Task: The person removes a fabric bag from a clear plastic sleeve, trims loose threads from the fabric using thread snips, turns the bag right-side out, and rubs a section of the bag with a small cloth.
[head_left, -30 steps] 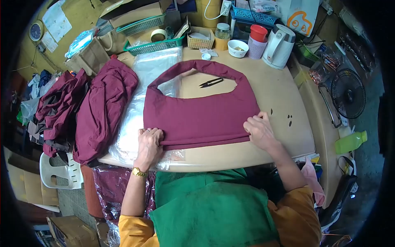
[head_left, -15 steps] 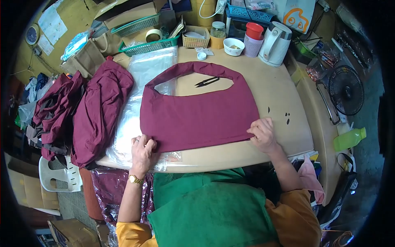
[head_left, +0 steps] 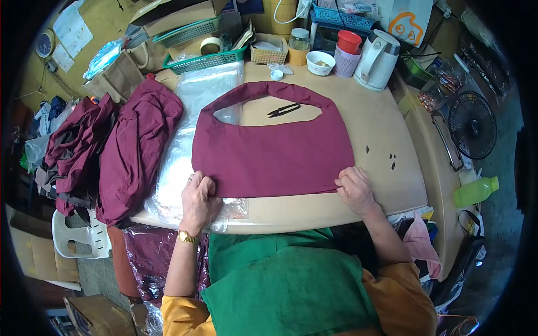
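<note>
A maroon cloth bag (head_left: 274, 159) lies flat on the table, its curved handle toward the back. My left hand (head_left: 198, 196) is closed on the bag's lower left corner. At the lower right corner, my right hand (head_left: 355, 189) pinches the cloth in curled fingers. Black thread snips (head_left: 284, 110) rest on the table inside the handle opening. Clear plastic sheets (head_left: 179, 140) lie under the bag's left side and beside it. Further left is a heap of maroon bags (head_left: 139, 151).
Along the back stand a green basket (head_left: 204, 61), a wicker basket (head_left: 269, 53), a jar (head_left: 298, 45), a white bowl (head_left: 320, 64), a purple cup (head_left: 346, 61) and a white kettle (head_left: 378, 60). A black fan (head_left: 472, 124) and green bottle (head_left: 476, 191) are at right.
The folded band along the bag's bottom edge, seen a second ago, now lies smooth. Both hands stay on the corners, and the lower edge has shifted slightly away from my body since half a second ago.
</note>
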The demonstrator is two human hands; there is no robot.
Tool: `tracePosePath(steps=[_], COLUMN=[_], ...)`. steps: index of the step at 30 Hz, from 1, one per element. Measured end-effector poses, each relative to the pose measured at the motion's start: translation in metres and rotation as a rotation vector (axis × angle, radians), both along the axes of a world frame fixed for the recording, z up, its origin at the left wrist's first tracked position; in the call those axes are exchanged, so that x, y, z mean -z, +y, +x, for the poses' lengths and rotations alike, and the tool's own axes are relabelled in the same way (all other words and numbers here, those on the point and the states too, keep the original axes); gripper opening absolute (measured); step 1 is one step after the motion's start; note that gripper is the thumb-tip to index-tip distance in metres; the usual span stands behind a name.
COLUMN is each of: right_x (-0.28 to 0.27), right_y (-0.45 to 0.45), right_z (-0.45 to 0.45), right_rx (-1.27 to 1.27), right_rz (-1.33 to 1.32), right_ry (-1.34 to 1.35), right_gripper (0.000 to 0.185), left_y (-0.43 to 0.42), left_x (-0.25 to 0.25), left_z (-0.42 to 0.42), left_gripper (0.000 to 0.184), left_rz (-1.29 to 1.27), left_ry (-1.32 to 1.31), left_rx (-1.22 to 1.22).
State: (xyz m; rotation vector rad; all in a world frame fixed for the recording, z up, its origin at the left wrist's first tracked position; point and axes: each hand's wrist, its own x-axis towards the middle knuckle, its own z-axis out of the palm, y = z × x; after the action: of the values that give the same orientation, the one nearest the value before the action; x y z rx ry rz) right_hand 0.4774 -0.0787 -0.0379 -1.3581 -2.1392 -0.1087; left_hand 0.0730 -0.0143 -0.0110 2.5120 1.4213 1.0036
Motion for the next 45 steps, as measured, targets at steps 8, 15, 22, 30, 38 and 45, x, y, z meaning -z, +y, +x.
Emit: tracePosePath(steps=[8,15,22,30,38,45], right_x=[-0.011,-0.015,-0.003,0.001,-0.005,-0.003], right_y=[-0.008,-0.016,-0.019,-0.028,-0.024,-0.019], right_z=[-0.007,-0.032,-0.031,-0.029,-0.044,-0.031], right_rx=[0.039,0.284,0.205,0.142,0.107,0.138], right_rz=[-0.076,-0.159,-0.097,-0.044,-0.014,-0.157], right_ry=[0.150,0.223,0.216,0.213,0.069,0.131], right_gripper=[0.026,0.022,0.013,0.009,0.009,0.007], left_y=[0.003,-0.007,-0.009,-0.011,-0.018,-0.005], left_x=[0.017,0.018,0.025,0.028,0.021,0.012], left_z=[0.004,0.011,0.008,0.012,-0.015,-0.011], left_gripper=[0.025,0.018,0.050,0.056,0.045,0.057], left_rz=[-0.134,-0.177,-0.366,-0.445,-0.774,-0.781], left_ry=[-0.082,-0.545,-0.590,-0.729,-1.344,-1.010], left_rx=[-0.216,-0.332,-0.337,-0.207,-0.221,-0.216])
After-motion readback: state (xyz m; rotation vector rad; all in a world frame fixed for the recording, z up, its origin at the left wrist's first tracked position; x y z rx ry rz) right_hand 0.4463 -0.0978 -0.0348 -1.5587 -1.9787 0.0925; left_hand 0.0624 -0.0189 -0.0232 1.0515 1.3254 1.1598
